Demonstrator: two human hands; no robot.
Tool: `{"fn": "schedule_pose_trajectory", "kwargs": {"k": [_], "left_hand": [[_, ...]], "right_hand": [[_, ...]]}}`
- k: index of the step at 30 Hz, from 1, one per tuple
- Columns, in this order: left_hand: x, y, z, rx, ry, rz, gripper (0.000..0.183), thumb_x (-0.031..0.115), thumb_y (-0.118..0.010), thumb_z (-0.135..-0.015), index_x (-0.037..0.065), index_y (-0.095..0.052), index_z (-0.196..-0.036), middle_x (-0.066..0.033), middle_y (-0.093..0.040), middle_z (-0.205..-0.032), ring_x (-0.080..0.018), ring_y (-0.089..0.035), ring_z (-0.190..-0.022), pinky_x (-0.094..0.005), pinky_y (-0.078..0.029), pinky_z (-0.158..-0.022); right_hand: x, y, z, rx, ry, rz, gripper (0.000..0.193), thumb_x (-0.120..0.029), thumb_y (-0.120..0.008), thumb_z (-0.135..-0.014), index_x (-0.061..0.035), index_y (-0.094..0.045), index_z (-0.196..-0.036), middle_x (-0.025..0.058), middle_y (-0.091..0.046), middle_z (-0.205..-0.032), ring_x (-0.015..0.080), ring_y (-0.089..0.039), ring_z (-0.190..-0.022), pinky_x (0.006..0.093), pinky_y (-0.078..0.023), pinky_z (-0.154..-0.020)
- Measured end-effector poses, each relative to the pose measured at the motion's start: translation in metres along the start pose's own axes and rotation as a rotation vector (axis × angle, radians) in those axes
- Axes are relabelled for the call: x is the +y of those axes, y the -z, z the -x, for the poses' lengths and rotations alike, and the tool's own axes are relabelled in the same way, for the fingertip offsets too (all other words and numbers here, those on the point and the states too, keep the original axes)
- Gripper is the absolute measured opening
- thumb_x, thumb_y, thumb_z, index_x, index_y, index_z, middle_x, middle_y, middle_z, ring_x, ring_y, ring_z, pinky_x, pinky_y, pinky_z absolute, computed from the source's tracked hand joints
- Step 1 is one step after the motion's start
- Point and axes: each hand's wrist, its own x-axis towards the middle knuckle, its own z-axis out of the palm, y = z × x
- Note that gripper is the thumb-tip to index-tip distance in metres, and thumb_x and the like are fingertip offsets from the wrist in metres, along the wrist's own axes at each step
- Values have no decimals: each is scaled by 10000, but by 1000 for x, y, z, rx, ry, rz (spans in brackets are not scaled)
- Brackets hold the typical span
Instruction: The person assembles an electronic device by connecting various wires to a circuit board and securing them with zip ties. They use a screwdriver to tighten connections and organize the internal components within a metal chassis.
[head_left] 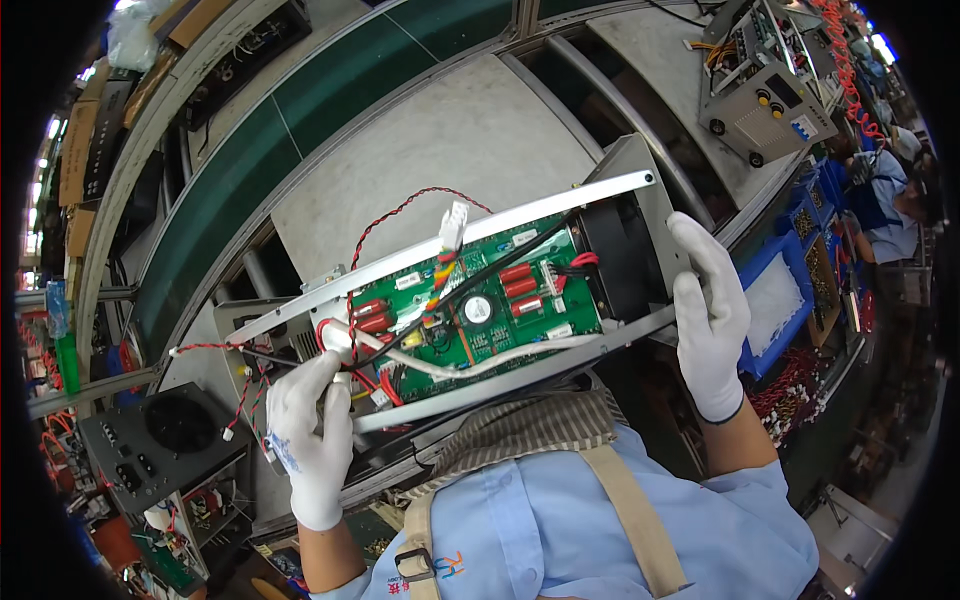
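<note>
A metal chassis [500,228] lies tilted in front of me, its right end higher in the picture. Between its rails is a green circuit board [470,345] with red components and a round black part. A thick white cable [480,368], a black cable and a white connector [454,222] on coloured wires cross the board. My left hand [308,430], in a white glove, is closed at the chassis's left end among the wires; what its fingers grip is hidden. My right hand [712,325], also gloved, is beside the right end panel [655,225], thumb and fingers apart.
A dark panel with a fan [175,420] stands at the lower left. At upper right is a grey machine [768,115] with knobs. A blue tray [775,305] of white pieces lies right of my right hand. A green conveyor strip [255,150] curves behind; another person [885,205] works at far right.
</note>
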Motion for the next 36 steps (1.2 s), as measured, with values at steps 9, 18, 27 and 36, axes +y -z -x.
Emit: {"fn": "schedule_pose_trajectory", "kwargs": {"k": [9,18,27,36], "left_hand": [[6,42,61,637,106,290,430,27,-500,-943,-80,-472,-1359,-181,-542,-1363,-259,-561,-1207,-386,-394,-1075],[-131,-57,147,-153,711,334,387,95,-686,-839,-27,-585,-1192,-94,-659,-1116,-197,-597,-1003,-344,-474,-892],[-163,-122,144,342,766,525,241,18,-639,-878,5,-603,-1117,-59,-636,-995,-148,-579,-869,-321,-491,-751],[-136,-132,158,584,600,483,65,81,-616,-849,19,-617,-830,-33,-604,-705,-113,-546,-626,-306,-432,-568]], "right_hand": [[16,5,17,65,-98,-308,483,-160,-568,-984,54,-444,-1399,170,-512,-1402,231,-503,-1282,347,-359,-1104],[31,-8,24,137,114,76,390,-114,-534,-978,66,-543,-1324,179,-593,-1326,254,-553,-1241,339,-383,-1079],[39,-6,35,76,193,226,460,-207,-391,-1049,71,-448,-1410,162,-492,-1444,239,-436,-1352,354,-297,-1136],[132,23,35,227,440,278,378,-141,-405,-1057,93,-537,-1323,158,-609,-1279,181,-599,-1079,302,-458,-953]]}}
